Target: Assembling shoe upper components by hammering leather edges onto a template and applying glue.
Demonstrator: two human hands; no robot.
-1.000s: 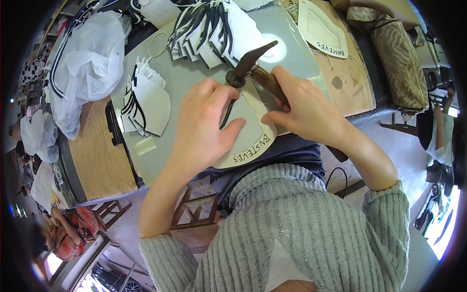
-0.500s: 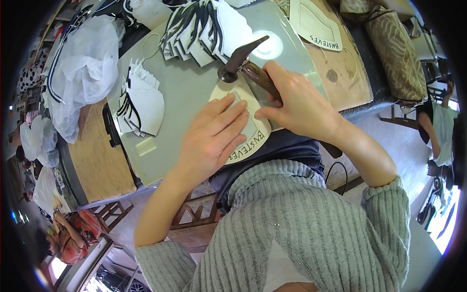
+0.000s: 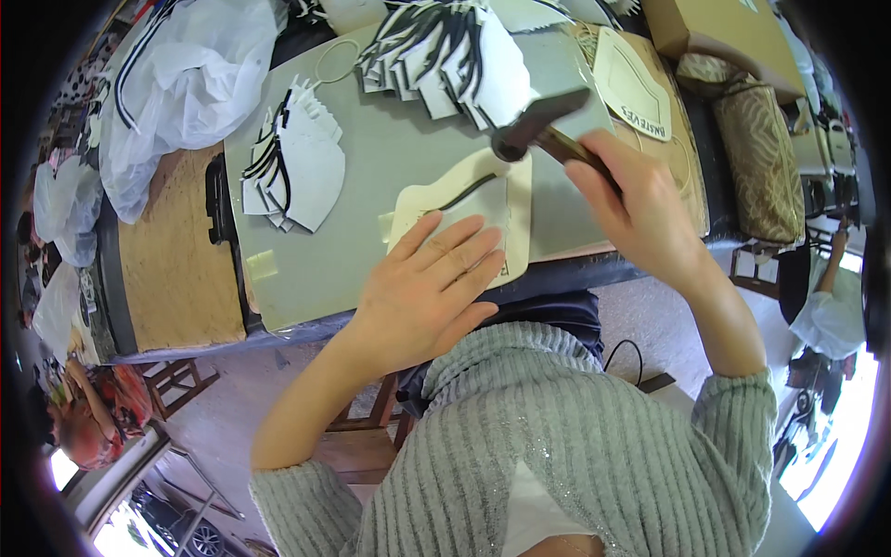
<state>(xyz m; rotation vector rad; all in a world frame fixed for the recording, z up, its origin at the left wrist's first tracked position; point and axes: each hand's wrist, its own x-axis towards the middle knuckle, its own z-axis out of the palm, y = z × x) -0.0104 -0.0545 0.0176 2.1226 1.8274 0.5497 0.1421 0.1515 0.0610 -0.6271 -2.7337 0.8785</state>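
Left hand [image 3: 429, 286] flat over a white piece [image 3: 484, 206], hammer [image 3: 536, 128] in the right hand [image 3: 640, 200]

The white piece, with a black strip [image 3: 467, 192] along its far left side, lies on a cream template [image 3: 520, 200] near the middle of the table's near edge. The left hand rests palm down, fingers slightly spread and gripping nothing; it hides the near left part of both piece and template. The right hand is closed around the hammer's handle, the head above the template's far right corner in view; whether it touches cannot be told.

Beneath is a grey board [image 3: 362, 265] on the table [image 3: 580, 281]. Just beyond the hammer, toward the far edge, a large fan of white pieces [image 3: 506, 79] with black strips takes up much of the board. A smaller fan [image 3: 314, 176] lies to the left, well apart from the template. Past the board's left edge are a black object [image 3: 219, 200] and a bare wooden panel [image 3: 181, 269]; a bulky plastic bag [image 3: 190, 107] crowds the far left corner. Toward the far right corner lie a second cream template [image 3: 617, 84] and a cardboard box [image 3: 729, 42], with a patterned bundle [image 3: 763, 162] along the right edge.
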